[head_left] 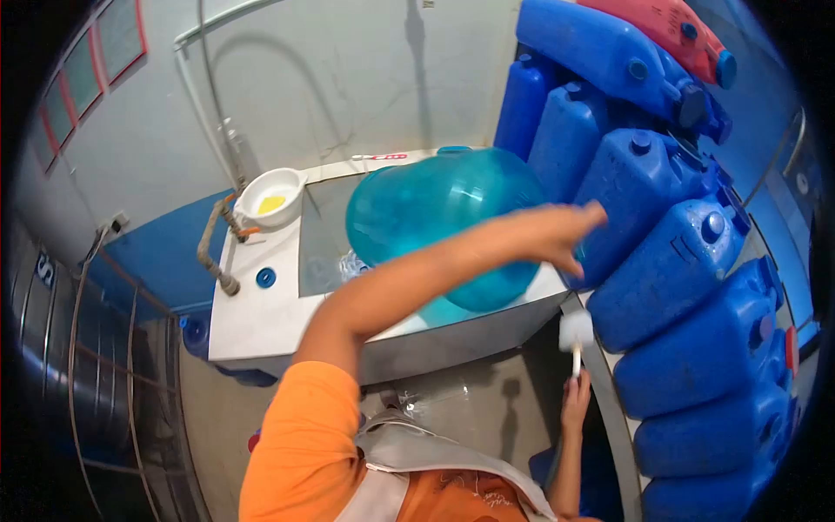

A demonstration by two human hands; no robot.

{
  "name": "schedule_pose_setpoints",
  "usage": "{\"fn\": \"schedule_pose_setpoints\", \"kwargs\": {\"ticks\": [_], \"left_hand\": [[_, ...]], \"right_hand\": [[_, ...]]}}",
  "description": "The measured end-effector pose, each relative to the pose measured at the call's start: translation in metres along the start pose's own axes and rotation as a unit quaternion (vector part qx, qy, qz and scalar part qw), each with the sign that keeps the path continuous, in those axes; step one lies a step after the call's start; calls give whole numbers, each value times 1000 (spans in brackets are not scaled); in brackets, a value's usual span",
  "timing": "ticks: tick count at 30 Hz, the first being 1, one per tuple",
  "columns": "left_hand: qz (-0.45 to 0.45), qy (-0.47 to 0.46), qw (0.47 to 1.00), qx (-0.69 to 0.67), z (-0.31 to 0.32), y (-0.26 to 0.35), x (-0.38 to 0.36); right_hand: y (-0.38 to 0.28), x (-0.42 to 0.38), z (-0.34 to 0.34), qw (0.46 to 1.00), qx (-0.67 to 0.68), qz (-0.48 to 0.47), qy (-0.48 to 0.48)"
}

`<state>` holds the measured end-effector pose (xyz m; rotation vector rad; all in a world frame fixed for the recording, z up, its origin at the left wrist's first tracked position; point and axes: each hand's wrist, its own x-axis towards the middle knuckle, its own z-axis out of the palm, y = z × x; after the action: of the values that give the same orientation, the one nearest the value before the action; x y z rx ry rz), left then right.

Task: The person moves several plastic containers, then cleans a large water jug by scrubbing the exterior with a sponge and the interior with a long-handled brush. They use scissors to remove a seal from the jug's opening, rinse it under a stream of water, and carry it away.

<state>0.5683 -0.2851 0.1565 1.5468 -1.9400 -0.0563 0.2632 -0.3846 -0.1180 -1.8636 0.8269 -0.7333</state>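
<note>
A large translucent teal water bottle (452,204) lies on its side across the sink. My left arm reaches over it, and my left hand (567,237) is beyond its right end with the fingers apart and nothing visible in them. Whether that hand touches the bottle is hard to tell. Lower right, my right hand (576,398) is wrapped round the handle of a brush with a white, sponge-like head (576,331). The brush points up, beside the counter's right end.
Several blue jerrycans (648,252) are stacked along the right, with a red one (665,30) on top. A white bowl (272,198) holding a yellow sponge (271,204) stands by the tap pipe (213,248). A blue cap (265,277) lies on the counter (252,326). Metal racks stand left.
</note>
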Motion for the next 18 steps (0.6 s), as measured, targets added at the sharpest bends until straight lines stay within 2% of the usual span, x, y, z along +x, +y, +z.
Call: {"fn": "schedule_pose_setpoints", "kwargs": {"ticks": [2, 3, 5, 7, 9, 11, 13, 15, 16, 18], "left_hand": [[-23, 104, 994, 35, -54, -18, -25], [-76, 138, 986, 51, -74, -33, -40], [-220, 207, 953, 31, -106, -45, -78], [-199, 323, 924, 44, -122, -80, -119], [-195, 394, 895, 75, -137, -116, -158], [-236, 433, 867, 76, -147, -139, -189], [-238, 467, 850, 51, -150, -160, -212], [-252, 481, 840, 16, -150, -168, -223], [-259, 501, 826, -17, -150, -172, -225], [-259, 504, 824, -25, -148, -175, -226]], "right_hand": [[-41, 43, 32, 998, -24, -55, -18], [-58, 66, 50, 995, -25, -89, -20], [-98, 117, 89, 965, -79, -249, -24], [-150, 155, 126, 970, -89, -184, -132], [-150, 204, 174, 943, -177, -226, -168], [-168, 244, 217, 927, -212, -182, -252], [-172, 284, 261, 887, -281, -189, -314], [-176, 309, 304, 857, -340, -181, -342], [-169, 323, 328, 855, -340, -181, -347], [-137, 352, 372, 810, -419, -139, -385]]}}
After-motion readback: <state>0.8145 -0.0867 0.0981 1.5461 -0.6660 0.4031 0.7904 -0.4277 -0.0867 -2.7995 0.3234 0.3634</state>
